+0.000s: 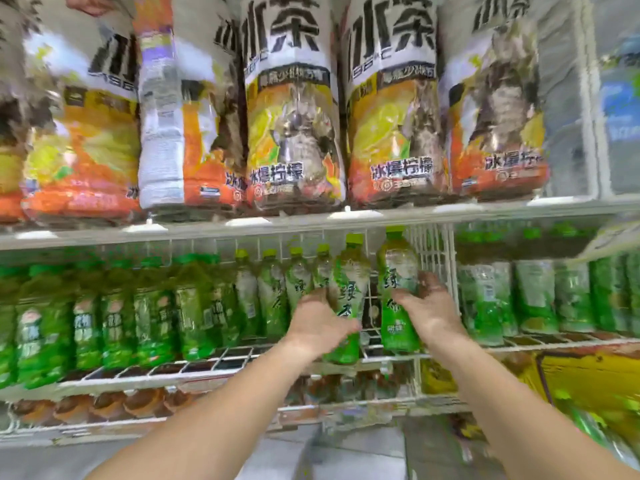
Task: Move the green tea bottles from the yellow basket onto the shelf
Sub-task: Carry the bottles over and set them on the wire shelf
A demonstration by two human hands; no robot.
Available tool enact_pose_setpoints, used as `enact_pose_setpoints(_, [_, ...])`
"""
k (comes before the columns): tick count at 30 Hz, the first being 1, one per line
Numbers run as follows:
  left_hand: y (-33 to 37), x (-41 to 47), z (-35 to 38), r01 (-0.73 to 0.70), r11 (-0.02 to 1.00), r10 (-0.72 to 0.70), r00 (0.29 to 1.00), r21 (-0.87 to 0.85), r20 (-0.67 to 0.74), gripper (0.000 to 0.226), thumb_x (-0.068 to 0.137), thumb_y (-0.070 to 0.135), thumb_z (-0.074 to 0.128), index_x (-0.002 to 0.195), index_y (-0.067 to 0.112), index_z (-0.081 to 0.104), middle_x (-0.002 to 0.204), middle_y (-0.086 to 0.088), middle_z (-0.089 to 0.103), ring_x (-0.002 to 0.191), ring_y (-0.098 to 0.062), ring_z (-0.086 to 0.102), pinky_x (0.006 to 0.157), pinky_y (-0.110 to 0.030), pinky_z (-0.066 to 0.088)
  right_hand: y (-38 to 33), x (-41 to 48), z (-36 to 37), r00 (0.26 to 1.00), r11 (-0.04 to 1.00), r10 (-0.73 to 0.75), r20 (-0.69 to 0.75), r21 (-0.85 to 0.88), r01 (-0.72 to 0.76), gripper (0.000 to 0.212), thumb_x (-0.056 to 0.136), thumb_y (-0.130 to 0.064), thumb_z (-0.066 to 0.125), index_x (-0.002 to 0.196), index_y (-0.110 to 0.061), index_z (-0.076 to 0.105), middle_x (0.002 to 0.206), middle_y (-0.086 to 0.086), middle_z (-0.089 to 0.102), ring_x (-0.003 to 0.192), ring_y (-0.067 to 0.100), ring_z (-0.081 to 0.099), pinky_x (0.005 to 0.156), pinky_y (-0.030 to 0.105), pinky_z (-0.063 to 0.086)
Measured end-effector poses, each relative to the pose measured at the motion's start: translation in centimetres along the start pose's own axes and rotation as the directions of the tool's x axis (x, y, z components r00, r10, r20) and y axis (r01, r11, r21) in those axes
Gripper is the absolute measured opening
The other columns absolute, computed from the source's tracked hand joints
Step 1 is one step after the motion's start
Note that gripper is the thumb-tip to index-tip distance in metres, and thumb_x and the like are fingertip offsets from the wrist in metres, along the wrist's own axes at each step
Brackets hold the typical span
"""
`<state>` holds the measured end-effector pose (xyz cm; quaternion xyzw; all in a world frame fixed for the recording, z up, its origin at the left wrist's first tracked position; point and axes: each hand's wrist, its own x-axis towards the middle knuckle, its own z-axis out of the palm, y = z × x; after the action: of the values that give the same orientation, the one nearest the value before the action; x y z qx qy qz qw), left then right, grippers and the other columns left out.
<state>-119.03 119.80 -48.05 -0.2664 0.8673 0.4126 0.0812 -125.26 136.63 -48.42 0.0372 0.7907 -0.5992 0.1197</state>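
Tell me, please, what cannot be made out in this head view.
- Yellow plastic basket, head view: cut off by the right edge and blurred; contents uncountable.
- Left grip, head view: fingertips hidden behind the green-labelled plastic tea bottle it holds.
- Brown-capped bottles, lowest row: too blurred to identify.

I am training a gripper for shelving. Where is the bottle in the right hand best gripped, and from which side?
Grip the bottle at its labelled middle, from the front, as the right hand does. It stands nearly upright, its cap sits close under the upper shelf, and a wire divider guards its right side.
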Motion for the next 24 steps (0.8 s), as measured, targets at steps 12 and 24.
enact_pose_setpoints(12, [-3.0, 11.6, 8.9, -0.052, 0.992, 0.041, 0.994, -0.117, -0.099, 0.041, 0.082, 0.019, 0.079, 0.116, 0.006, 0.062, 0.087, 0.003, 0.059, 0.058, -0.004, 0.054, 0.048, -0.013, 0.048, 10.0, 11.0, 2.7, 0.997, 0.991, -0.057, -0.056, -0.126, 0.049, 0.074, 0.088, -0.035, 0.069, 0.151, -0.017, 0.035, 0.150, 0.007, 0.044, 0.132, 0.030, 0.046, 0.110, 0.044, 0.039])
enact_pose_setpoints(24, [-2.0, 13.9, 13.7, -0.176, 0.981, 0.184, 0.977, 0.084, -0.106, 0.078, 0.096, 0.025, 0.067, 0.150, 0.001, 0.017, 0.120, -0.016, 0.066, 0.101, -0.028, 0.070, 0.088, -0.040, 0.059, 12.3, 15.8, 2.5, 0.995, 0.980, -0.051, 0.085, -0.187, 0.066, 0.017, 0.083, -0.021, 0.071, 0.099, -0.022, 0.071, 0.101, -0.001, 0.074, 0.095, 0.021, 0.069, 0.092, 0.047, 0.054])
